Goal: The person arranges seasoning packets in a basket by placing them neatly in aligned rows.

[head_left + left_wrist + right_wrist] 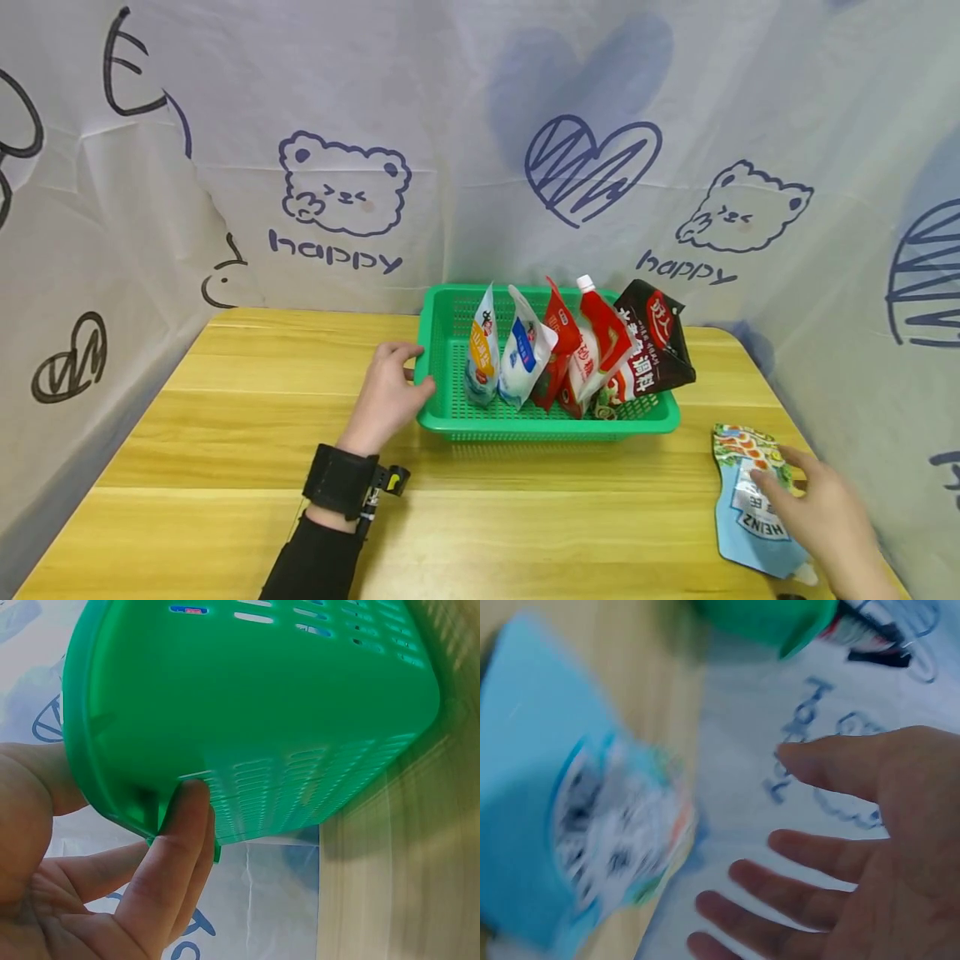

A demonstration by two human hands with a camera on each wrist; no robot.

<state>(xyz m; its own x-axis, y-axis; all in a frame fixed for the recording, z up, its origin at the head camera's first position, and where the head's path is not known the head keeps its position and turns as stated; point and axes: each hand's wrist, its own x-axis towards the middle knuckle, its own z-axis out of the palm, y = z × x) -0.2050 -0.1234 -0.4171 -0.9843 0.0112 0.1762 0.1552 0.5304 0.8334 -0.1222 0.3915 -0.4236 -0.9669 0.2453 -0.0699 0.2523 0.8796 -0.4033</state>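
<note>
A green plastic basket [540,427] stands at the back of the table. My left hand [386,392] grips its left rim; in the left wrist view the thumb lies over the rim and the fingers [161,877] bend under it. Over at the right, a light blue Heinz pouch [731,517] lies flat on the wood. Just above its right side hovers my right hand [825,508], fingers spread and holding nothing. The right wrist view has a gap between that hand and the blurred pouch.
Inside the basket several seasoning bags stand in a row: an orange-and-white bag [482,354], a blue-and-white bag [521,354], a red bag [558,333], a red-and-white capped pouch [592,350] and a black bag [656,337]. White cloth [465,167] with drawings encloses the wooden table [225,467].
</note>
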